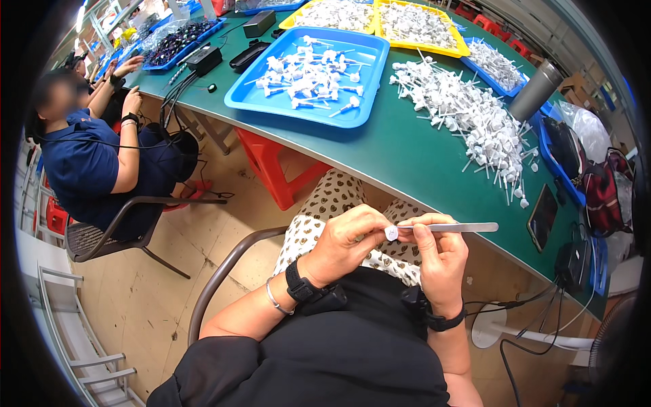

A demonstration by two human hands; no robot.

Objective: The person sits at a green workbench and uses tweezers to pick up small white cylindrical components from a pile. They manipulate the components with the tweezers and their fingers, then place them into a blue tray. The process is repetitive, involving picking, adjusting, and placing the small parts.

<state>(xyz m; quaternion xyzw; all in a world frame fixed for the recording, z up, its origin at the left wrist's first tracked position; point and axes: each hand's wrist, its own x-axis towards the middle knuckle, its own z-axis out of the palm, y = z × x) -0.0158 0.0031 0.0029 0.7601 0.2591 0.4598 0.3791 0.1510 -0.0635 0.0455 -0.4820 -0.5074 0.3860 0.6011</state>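
Above my lap, my left hand (342,245) pinches a small white plastic piece (391,233) with a round head between thumb and fingertips. My right hand (439,261) is closed on a slim, flat silver metal tool (471,228), whose rounded end sticks out to the right. The tool's other end meets the white piece between my hands, and the fingers partly cover that spot. On the table ahead, a blue tray (244,91) carries loose white stemmed pieces (308,71). A large heap of similar white pieces (461,108) lies to its right on the green tabletop (407,156).
Yellow trays (463,47) of white pieces stand at the back. At right are a grey metal flask (536,90), a phone (542,217) and a blue bin (566,180) with bags. A red stool (271,169) is under the table; a seated person (88,156) works at left.
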